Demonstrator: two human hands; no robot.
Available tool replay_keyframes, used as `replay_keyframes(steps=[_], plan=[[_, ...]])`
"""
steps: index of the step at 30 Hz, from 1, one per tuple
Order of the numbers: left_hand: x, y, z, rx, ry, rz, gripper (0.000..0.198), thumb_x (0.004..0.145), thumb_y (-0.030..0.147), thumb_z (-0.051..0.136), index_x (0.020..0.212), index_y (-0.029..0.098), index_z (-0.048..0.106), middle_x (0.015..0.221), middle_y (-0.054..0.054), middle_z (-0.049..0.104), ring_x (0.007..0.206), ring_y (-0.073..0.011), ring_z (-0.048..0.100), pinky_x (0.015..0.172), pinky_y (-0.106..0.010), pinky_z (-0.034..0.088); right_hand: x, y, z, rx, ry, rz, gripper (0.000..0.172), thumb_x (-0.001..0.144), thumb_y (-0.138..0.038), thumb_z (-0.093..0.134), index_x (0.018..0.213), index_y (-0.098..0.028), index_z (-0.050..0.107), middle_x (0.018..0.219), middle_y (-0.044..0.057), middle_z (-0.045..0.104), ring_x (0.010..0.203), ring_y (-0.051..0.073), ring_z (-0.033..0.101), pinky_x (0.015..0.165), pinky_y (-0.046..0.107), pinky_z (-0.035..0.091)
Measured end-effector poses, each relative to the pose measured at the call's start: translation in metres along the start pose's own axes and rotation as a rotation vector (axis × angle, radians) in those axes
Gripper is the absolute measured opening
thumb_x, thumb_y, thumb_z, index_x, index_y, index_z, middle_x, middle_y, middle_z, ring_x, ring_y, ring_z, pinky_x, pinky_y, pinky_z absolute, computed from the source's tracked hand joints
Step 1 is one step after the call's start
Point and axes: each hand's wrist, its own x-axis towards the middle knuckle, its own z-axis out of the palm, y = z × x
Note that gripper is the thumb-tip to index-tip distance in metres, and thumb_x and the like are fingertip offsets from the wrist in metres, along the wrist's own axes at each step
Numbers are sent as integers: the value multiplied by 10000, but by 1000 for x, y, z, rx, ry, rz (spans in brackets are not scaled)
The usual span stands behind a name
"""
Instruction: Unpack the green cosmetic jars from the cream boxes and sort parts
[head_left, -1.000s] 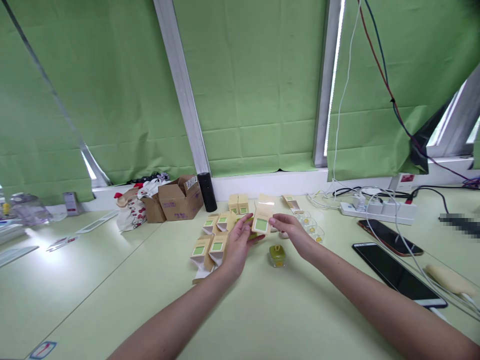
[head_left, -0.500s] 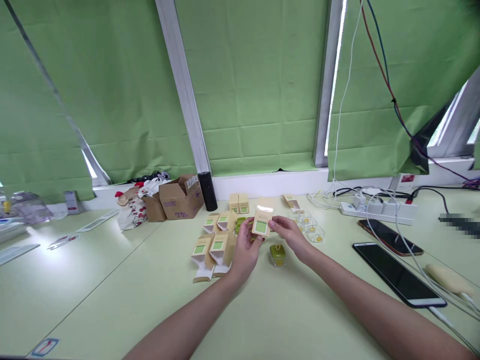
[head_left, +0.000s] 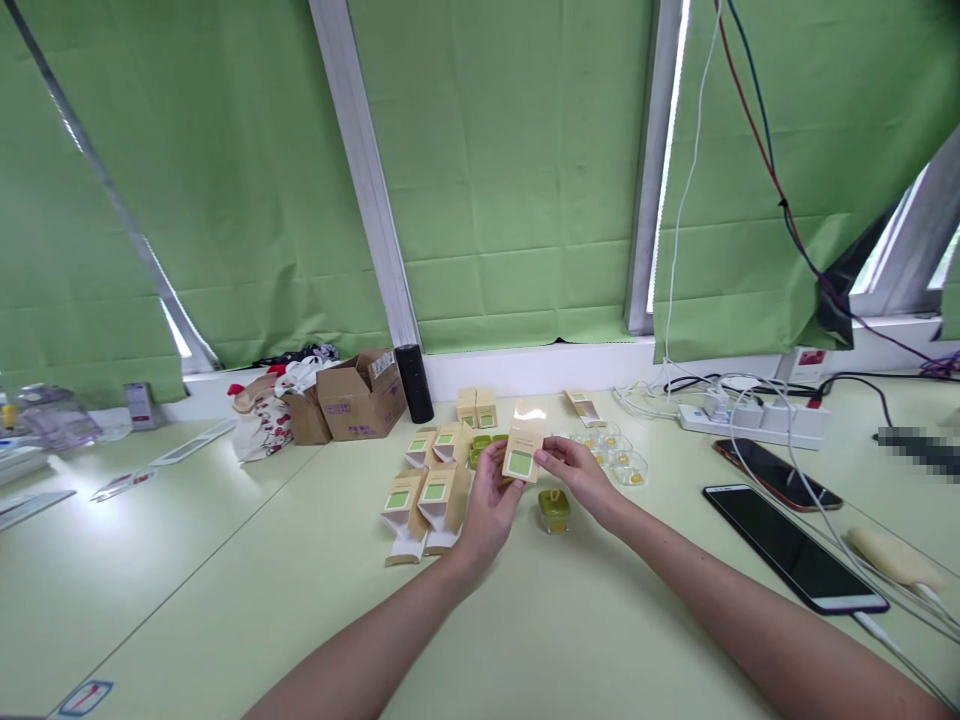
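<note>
A flat tan carton [head_left: 526,442] with a green square on its face is held up over the table between both hands. My left hand [head_left: 493,505] grips its left and lower edge, thumb in front. My right hand [head_left: 579,472] pinches its right edge. Just below, a small green-lidded clear jar [head_left: 555,510] stands on the table. Left of my left hand, several tan cartons [head_left: 444,495] with green squares stand with their bottom flaps open. Green lids [head_left: 480,447] show partly behind the left hand. Several clear cups with yellow bits [head_left: 628,468] lie beyond the right hand.
Two closed tan boxes [head_left: 477,408] and a flattened carton [head_left: 583,408] lie toward the wall. A brown cardboard box [head_left: 361,398] and black cylinder [head_left: 414,384] stand back left. To the right are phones [head_left: 795,548], cables and a white power strip [head_left: 757,425].
The carton has tipped slightly, its green square now a little lower. Both hands keep their hold, and the view has shifted very slightly.
</note>
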Motion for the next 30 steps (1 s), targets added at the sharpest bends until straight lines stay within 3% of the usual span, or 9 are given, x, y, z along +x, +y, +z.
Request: replay_keyframes(steps=[7, 30], plan=[[1, 1, -1, 8, 23, -6, 478, 834, 282, 706, 1251, 250, 473, 1304, -95, 610, 1233, -251, 588, 1053, -400, 463, -2, 1, 1, -46, 0, -11, 605, 744, -706, 741, 1035, -175, 731, 1056, 136, 763, 1014, 308, 692, 917, 426, 525], [-2, 11, 0, 35, 30, -38, 497, 766, 199, 684, 1224, 257, 499, 1240, -77, 623, 1191, -259, 592, 1007, -403, 472, -2, 7, 2, -55, 18, -16, 524, 762, -645, 753, 993, -175, 750, 991, 119, 767, 936, 292, 689, 881, 412, 518]])
